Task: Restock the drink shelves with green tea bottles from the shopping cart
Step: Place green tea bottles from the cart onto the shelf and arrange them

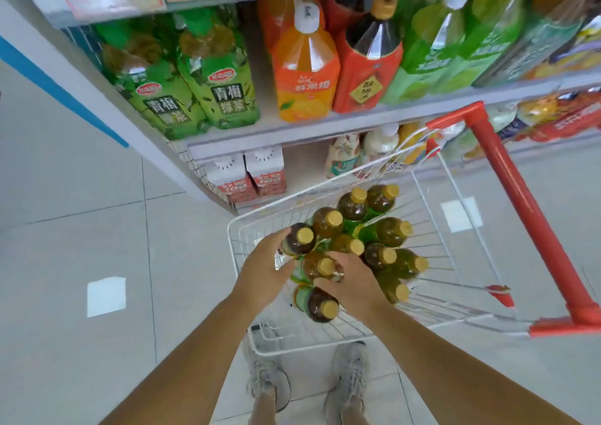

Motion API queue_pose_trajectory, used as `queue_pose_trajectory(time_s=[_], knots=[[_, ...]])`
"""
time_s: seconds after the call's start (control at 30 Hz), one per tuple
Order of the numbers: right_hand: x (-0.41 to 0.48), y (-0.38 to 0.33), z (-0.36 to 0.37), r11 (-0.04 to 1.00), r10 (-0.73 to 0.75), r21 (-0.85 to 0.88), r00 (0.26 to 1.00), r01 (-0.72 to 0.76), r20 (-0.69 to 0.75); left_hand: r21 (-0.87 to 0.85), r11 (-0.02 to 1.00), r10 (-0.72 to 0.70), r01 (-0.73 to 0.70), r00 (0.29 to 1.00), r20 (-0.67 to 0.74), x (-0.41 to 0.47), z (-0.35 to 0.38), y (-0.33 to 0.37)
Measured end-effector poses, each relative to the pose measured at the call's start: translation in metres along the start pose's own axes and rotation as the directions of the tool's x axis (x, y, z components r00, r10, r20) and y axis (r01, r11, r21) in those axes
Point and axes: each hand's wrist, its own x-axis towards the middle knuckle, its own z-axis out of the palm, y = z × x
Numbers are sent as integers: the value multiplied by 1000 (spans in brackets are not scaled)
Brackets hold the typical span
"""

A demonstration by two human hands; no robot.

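Reaching into white wire shopping cart (240, 240) with red bar handle (520, 203). 11 yellow-capped, green-labelled plastic tea bottles (353, 206) stand packed inside. Left hand (265, 271): fingers (281, 237) curled round leftmost bottle (299, 242), thumb on its near side. Right hand (353, 281): fingers (338, 258) wrapped round neighbouring bottle (320, 267), just below its cap. Grey metal shelf (292, 131) beyond carries 2 large green-wrapped tea bottles (227, 99) and 1 orange juice bottle (305, 76).

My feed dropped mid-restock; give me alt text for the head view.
Both hands reach into a white wire shopping cart of green tea bottles: the left hand holds the leftmost bottle, the right hand grips the bottle beside it. Stocked drink shelves stand ahead.
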Motion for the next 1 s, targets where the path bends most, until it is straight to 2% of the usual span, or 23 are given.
queue_pose_trajectory(time_s=[0.1,0.2,0.27,0.33,0.43,0.57,0.67,0.77,0.87,0.93,1.0], knots=[[7,5,18,998,-16,-64,994,9,-108,-17,1000,-18,19,999,27,9,8,-11],[9,10,26,998,-42,-52,977,31,-207,-60,997,-45,47,999,21,10,12,-19],[8,12,27,998,-53,-44,973,44,-225,-110,993,-36,37,999,16,6,13,-19],[3,12,24,995,-90,-62,972,78,-219,-142,989,-25,29,999,30,-1,12,-17],[-14,5,9,977,-211,-63,959,202,-188,-126,992,-10,22,996,94,-9,4,-16],[-38,-17,-33,952,-305,-17,949,305,-78,-86,996,51,-31,971,232,-20,-7,-4],[-47,-40,-57,933,-359,30,933,359,-10,-104,991,109,-84,958,267,-19,-11,15],[-50,-63,-64,919,-377,136,926,370,31,-170,979,145,-115,973,177,-17,-20,31],[-43,-70,-66,880,-333,375,942,292,49,-220,969,110,-115,993,-36,-25,-41,35],[-28,-62,-61,897,-250,378,968,231,3,-358,932,10,-61,990,-142,-32,-58,30],[-7,-47,-44,954,-138,264,990,141,-30,-467,883,-69,-41,974,-216,-38,-76,28]])
